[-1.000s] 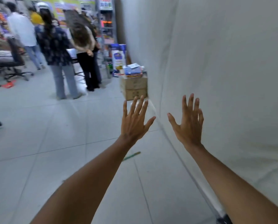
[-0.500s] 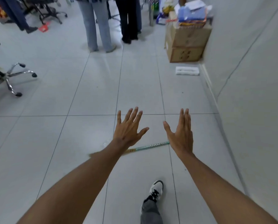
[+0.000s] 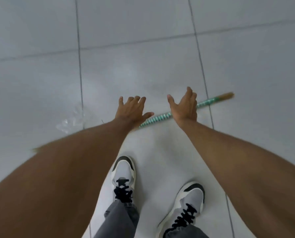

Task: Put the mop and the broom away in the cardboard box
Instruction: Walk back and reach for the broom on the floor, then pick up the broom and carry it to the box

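Observation:
A long stick with green-and-white spiral wrapping and a brown end, the broom handle (image 3: 160, 117), lies on the grey tiled floor, slanting up to the right. My left hand (image 3: 131, 111) hovers over its lower left part, fingers spread and empty. My right hand (image 3: 184, 107) is over the middle of the stick, palm turned inward, fingers apart, not gripping it. My arms hide the stick's left end. Neither a mop nor a cardboard box is in view.
My two feet in white-and-black sneakers (image 3: 124, 176) stand just below the stick. A crumpled piece of clear plastic (image 3: 71, 121) lies on the floor tiles to the left.
The view has tilted from the room ahead down to the floor at my feet. Both hands have come down close over the green stick. The people, boxes and wall have left the view.

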Motion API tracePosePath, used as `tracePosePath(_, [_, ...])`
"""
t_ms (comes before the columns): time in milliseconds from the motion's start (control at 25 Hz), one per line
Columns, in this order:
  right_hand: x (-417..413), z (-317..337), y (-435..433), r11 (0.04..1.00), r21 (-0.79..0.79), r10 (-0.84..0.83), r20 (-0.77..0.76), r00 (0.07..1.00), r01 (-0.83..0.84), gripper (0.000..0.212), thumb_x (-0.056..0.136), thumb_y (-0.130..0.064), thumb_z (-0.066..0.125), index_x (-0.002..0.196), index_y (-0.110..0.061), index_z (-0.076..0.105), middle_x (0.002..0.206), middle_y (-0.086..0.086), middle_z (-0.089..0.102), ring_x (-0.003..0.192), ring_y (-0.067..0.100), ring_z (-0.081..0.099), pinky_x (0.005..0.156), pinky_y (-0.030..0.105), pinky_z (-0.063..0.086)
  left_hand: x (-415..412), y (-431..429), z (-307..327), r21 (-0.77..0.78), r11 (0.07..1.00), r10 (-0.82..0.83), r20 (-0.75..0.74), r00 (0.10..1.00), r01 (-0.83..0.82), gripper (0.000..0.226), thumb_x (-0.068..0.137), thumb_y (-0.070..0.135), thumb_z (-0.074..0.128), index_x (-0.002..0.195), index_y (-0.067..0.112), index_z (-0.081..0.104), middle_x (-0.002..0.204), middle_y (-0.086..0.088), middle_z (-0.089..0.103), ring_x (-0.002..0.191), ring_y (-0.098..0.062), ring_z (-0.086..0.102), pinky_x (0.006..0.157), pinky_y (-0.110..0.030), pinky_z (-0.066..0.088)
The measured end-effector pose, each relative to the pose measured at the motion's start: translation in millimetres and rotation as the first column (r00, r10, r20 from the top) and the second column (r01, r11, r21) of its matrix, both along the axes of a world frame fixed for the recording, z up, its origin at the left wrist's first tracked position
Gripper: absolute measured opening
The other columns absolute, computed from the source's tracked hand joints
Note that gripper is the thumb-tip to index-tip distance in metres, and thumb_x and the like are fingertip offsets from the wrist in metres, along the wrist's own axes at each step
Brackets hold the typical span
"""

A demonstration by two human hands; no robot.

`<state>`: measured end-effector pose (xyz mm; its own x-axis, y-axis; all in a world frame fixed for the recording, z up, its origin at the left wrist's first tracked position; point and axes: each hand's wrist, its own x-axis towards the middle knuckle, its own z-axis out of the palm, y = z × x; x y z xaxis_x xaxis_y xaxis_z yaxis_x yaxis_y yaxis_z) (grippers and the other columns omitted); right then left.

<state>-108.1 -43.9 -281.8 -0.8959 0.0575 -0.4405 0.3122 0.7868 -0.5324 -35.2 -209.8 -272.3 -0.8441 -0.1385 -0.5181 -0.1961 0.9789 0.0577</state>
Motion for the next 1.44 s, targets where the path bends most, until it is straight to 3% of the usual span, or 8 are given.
tracePosePath(160, [5, -114, -13, 0.969, 0.001, -0.241, 0.251, 0.937, 0.248, 0.097, 0.090, -0.042, 0.069, 0.158, -0.011, 0.008, 0.155, 0.021, 0.035, 0.134, 0.042, 0.051, 0.109, 0.043, 0.042, 26, -12, -117, 0.141, 0.990, -0.027, 0.139, 0.990, 0.007, 0.063, 0.086, 0.055, 0.063, 0.129, 0.013, 0.045, 0.125, -0.011, 0.057, 0.111, -0.033, 0.058, 0.084, -0.047, 0.052])
tracePosePath(360, [-2, -106, -7, 0.890, -0.098, -0.405, 0.282, 0.870, 0.446, 0.094, 0.093, -0.017, 0.061, 0.161, -0.017, -0.004, 0.147, 0.017, 0.041, 0.125, 0.039, 0.058, 0.107, 0.047, 0.051, 26, -4, -112, 0.138, 0.966, -0.227, 0.043, 0.973, 0.219, 0.036, 0.095, 0.036, 0.056, 0.124, 0.014, 0.052, 0.116, -0.008, 0.062, 0.096, -0.031, 0.064, 0.065, -0.037, 0.044])
tracePosePath(520, [-53, 33, 28, 0.794, -0.234, -0.532, 0.177, 0.828, 0.561, 0.090, 0.088, -0.013, 0.064, 0.160, -0.016, 0.011, 0.141, 0.014, 0.046, 0.118, 0.040, 0.063, 0.099, 0.052, 0.056, -35, 14, 27, 0.096, 0.946, -0.306, -0.058, 0.950, 0.311, 0.032, 0.098, 0.036, 0.050, 0.123, 0.016, 0.050, 0.114, -0.006, 0.061, 0.091, -0.032, 0.065, 0.062, -0.037, 0.042])
tracePosePath(680, [-129, 277, 106, 0.629, -0.387, -0.724, 0.024, 0.689, 0.674, 0.088, 0.083, -0.014, 0.067, 0.158, -0.011, 0.020, 0.140, 0.020, 0.052, 0.110, 0.042, 0.067, 0.096, 0.055, 0.058, -154, 65, 272, 0.013, 0.863, -0.491, -0.209, 0.846, 0.505, 0.035, 0.099, 0.040, 0.044, 0.129, 0.022, 0.047, 0.115, -0.004, 0.066, 0.093, -0.035, 0.068, 0.066, -0.037, 0.043])
tracePosePath(840, [-146, 558, 220, 0.439, -0.542, -0.885, -0.124, 0.449, 0.717, 0.074, 0.082, -0.013, 0.072, 0.145, -0.007, 0.034, 0.133, 0.024, 0.057, 0.077, 0.030, 0.066, 0.071, 0.045, 0.064, -228, 167, 560, -0.097, 0.684, -0.696, -0.384, 0.606, 0.723, 0.037, 0.099, 0.041, 0.045, 0.132, 0.025, 0.045, 0.116, -0.003, 0.066, 0.095, -0.034, 0.068, 0.067, -0.038, 0.045])
tracePosePath(1080, [-9, 891, 401, 0.260, -0.702, -0.943, -0.334, 0.017, 0.662, 0.069, 0.081, -0.014, 0.073, 0.139, -0.004, 0.037, 0.134, 0.022, 0.058, 0.098, 0.041, 0.073, 0.082, 0.053, 0.064, -175, 366, 879, -0.203, 0.360, -0.774, -0.610, 0.170, 0.911, 0.041, 0.098, 0.041, 0.047, 0.136, 0.025, 0.046, 0.119, -0.005, 0.066, 0.101, -0.036, 0.066, 0.078, -0.042, 0.050])
tracePosePath(1240, [158, 960, 480, 0.115, -0.739, -0.907, -0.350, -0.232, 0.664, 0.063, 0.082, -0.013, 0.072, 0.134, -0.005, 0.037, 0.120, 0.013, 0.054, 0.062, 0.019, 0.064, 0.051, 0.031, 0.060, -66, 482, 951, -0.256, 0.109, -0.783, -0.617, -0.075, 0.961, 0.042, 0.099, 0.041, 0.044, 0.138, 0.025, 0.045, 0.118, -0.005, 0.066, 0.101, -0.035, 0.065, 0.080, -0.040, 0.049])
tracePosePath(1440, [443, 971, 546, -0.190, -0.766, -0.783, -0.259, -0.565, 0.614, 0.062, 0.084, -0.012, 0.074, 0.135, -0.002, 0.039, 0.116, 0.014, 0.053, 0.071, 0.027, 0.069, 0.068, 0.044, 0.064, 170, 623, 967, -0.306, -0.266, -0.754, -0.525, -0.395, 0.914, 0.046, 0.101, 0.040, 0.041, 0.144, 0.023, 0.040, 0.126, -0.007, 0.062, 0.107, -0.035, 0.063, 0.087, -0.045, 0.050])
